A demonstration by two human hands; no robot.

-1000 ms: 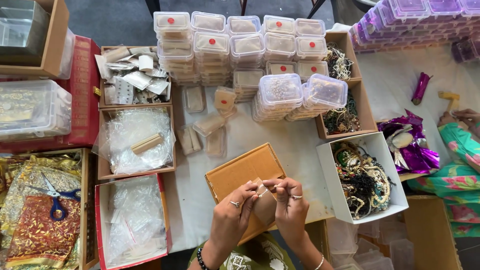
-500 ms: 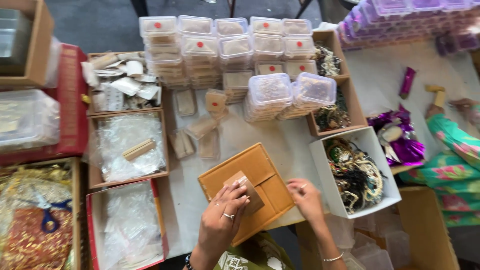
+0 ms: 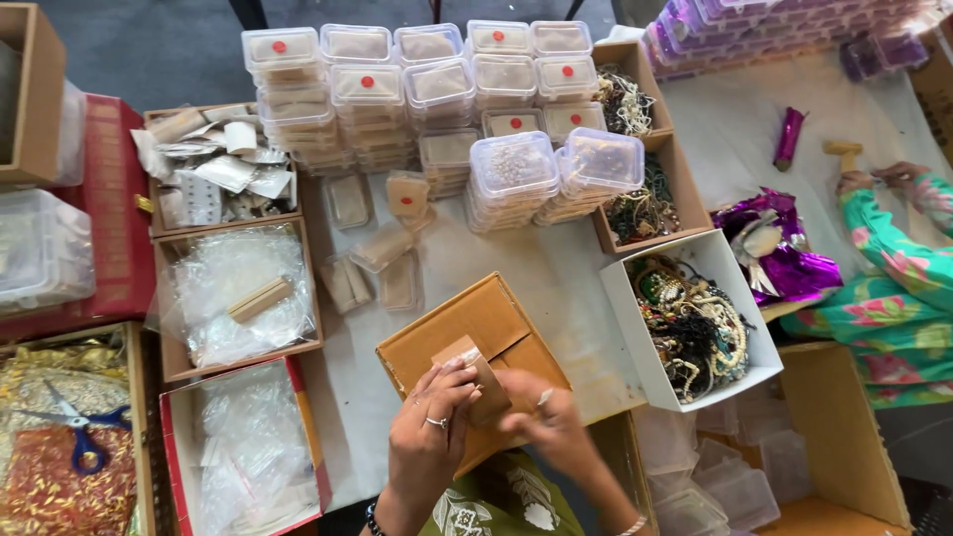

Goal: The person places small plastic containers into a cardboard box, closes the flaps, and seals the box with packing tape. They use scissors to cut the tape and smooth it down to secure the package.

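Small tan card [image 3: 475,369] held over a flat brown cardboard box [image 3: 467,328] that lies on the white tabletop [image 3: 556,273], directly in front of the person. Left hand [image 3: 429,437], ring on one finger, has its fingers [image 3: 452,382] curled partly shut around the card's left edge, thumb underneath as far as can be seen. Right hand [image 3: 541,417] is motion-blurred; its fingers seem bent toward the card's right side and touching it, but whether they actually pinch it I cannot tell. Judgement: to handle the card well, grip it by the edges only, keep it level above the box so anything mounted on it does not slip, and let one hand steady while the other works. White box of tangled bead jewellery [image 3: 695,328] sits just right of the cardboard box; stacks of clear lidded containers [image 3: 437,89] stand further back; tray of clear plastic bags [image 3: 233,293] lies to the left. Another person's patterned green sleeve [image 3: 884,288] reaches in at the far right.
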